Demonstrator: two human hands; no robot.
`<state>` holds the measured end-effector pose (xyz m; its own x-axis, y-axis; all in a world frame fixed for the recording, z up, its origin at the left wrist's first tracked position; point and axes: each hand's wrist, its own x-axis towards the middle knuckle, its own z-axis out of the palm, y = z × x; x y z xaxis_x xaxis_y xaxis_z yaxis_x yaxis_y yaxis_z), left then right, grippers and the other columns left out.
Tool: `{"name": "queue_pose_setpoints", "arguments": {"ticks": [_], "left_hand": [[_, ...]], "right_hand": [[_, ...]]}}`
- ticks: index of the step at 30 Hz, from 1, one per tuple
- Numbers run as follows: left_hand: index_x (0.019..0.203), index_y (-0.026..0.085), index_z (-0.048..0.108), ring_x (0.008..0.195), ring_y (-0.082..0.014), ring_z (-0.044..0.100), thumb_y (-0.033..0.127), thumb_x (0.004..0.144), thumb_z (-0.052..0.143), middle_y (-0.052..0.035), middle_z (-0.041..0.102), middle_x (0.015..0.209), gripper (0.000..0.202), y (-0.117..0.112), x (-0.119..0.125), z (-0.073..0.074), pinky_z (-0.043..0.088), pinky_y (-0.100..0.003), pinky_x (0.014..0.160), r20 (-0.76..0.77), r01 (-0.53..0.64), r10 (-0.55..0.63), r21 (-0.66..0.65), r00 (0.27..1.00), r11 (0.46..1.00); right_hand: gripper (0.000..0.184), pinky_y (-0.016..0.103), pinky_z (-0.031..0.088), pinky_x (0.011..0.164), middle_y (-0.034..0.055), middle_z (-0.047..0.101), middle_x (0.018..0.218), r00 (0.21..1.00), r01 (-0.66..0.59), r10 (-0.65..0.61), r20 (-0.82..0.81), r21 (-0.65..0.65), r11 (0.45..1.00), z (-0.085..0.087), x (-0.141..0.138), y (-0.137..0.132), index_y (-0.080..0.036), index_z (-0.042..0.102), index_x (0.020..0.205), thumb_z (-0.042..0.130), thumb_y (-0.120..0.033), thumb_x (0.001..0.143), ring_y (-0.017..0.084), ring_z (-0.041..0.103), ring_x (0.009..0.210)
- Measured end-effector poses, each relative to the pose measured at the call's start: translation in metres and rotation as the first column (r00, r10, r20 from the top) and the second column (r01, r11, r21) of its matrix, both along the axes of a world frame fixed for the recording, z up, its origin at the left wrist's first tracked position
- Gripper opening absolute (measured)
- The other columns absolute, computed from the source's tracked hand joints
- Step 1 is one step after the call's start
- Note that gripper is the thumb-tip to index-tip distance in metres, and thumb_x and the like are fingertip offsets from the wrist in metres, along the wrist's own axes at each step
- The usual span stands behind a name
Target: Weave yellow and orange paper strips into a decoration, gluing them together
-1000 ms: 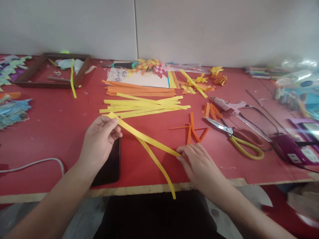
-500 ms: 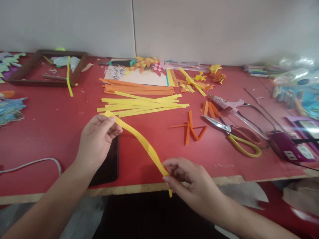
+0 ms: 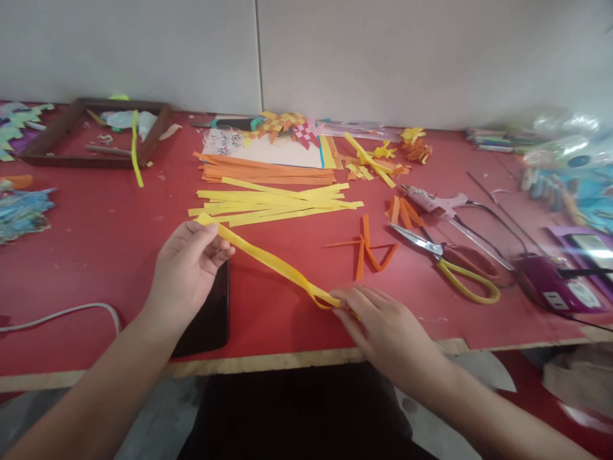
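left hand [image 3: 184, 271] grip pinches yellow strip [image 3: 268, 259] end | right hand [image 3: 383, 326] grip closed on its looped end, near tabletop [image 3: 268, 362] front edge (bare red between hands) | 1 scissors [image 3: 450, 265], 1 glue gun [image 3: 438, 203], right, well apart

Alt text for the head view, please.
Two bare hands hold a yellow paper strip over a red table: the left hand pinches one end, the right hand grips the looped other end. Loose yellow strips, orange strips and scissors lie beyond.
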<state>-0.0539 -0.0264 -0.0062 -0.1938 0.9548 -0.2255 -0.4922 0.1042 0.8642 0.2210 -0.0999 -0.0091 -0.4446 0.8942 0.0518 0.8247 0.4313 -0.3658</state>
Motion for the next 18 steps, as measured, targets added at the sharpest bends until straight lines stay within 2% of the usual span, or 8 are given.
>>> {"name": "queue_pose_setpoints", "arguments": {"ticks": [4,10,14,18], "left_hand": [[0.069,0.018,0.058,0.059,-0.0076,0.061,0.011,0.079,0.072,0.0039,0.062,0.056,0.018,0.0,-0.001,-0.002,0.058,-0.018,0.065,-0.007,-0.009,0.009,0.023,1.0,1.0],[0.069,0.019,0.059,0.06,-0.0078,0.061,0.013,0.079,0.072,0.0041,0.062,0.059,0.018,0.001,-0.002,-0.007,0.059,-0.018,0.067,-0.031,-0.011,0.012,0.018,0.999,1.0],[0.069,0.02,0.06,0.06,-0.0081,0.062,0.013,0.079,0.072,0.004,0.062,0.059,0.017,0.0,-0.001,-0.005,0.059,-0.018,0.067,-0.034,-0.017,0.017,-0.002,0.999,1.0],[0.067,0.019,0.06,0.058,-0.0082,0.062,0.013,0.078,0.073,0.0043,0.061,0.057,0.018,0.001,0.0,-0.004,0.059,-0.018,0.066,-0.04,-0.033,0.032,-0.02,0.999,0.999]], "right_hand": [[0.017,0.032,0.057,0.072,0.0071,0.074,0.091,1.0,-0.002,0.002,-0.025,-0.005,1.0,-0.001,0.01,0.013,-0.019,0.065,0.101,0.049,-0.019,0.095,0.019,0.07,0.081],[0.014,0.028,0.056,0.07,0.0031,0.074,0.088,0.994,0.065,-0.08,-0.076,-0.186,0.98,0.01,0.016,0.016,-0.022,0.067,0.094,0.054,-0.024,0.092,0.016,0.071,0.076],[0.017,0.024,0.055,0.062,0.0008,0.074,0.085,0.972,0.133,-0.19,-0.141,-0.339,0.931,0.017,0.013,0.009,-0.024,0.069,0.101,0.056,-0.03,0.091,0.014,0.069,0.07],[0.021,0.022,0.053,0.058,-0.0006,0.073,0.081,0.953,0.152,-0.254,-0.168,-0.459,0.875,0.02,0.008,0.002,-0.023,0.068,0.106,0.053,-0.03,0.093,0.013,0.068,0.066]]}}
